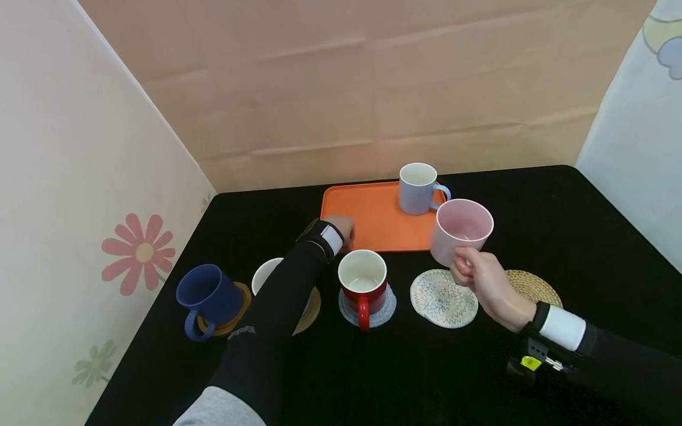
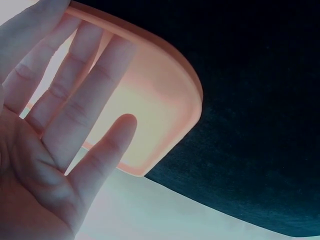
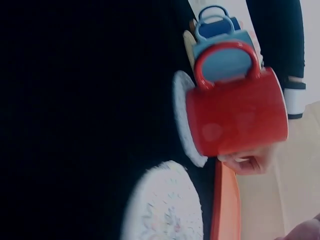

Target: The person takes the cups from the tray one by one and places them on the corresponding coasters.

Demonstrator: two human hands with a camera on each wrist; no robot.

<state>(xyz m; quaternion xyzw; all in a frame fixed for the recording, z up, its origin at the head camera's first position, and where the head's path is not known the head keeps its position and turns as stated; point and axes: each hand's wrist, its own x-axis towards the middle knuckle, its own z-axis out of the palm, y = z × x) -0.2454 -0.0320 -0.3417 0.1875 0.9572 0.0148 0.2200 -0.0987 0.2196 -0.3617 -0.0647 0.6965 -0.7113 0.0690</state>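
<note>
In the head view my right hand grips a pink mug by its handle side, above a white patterned coaster. My left hand is at the left edge of the orange tray. Seen from the left wrist, its fingers are fairly straight and overlap the tray corner; whether they press on it is unclear. A light blue mug stands on the tray's right part. Nearer me, a red mug with a white inside sits on a blue-grey coaster.
A dark blue mug stands on a brown coaster at the left. Another mug, on a tan coaster, is partly behind my left sleeve. A woven coaster lies right of my right hand. Walls enclose the black table.
</note>
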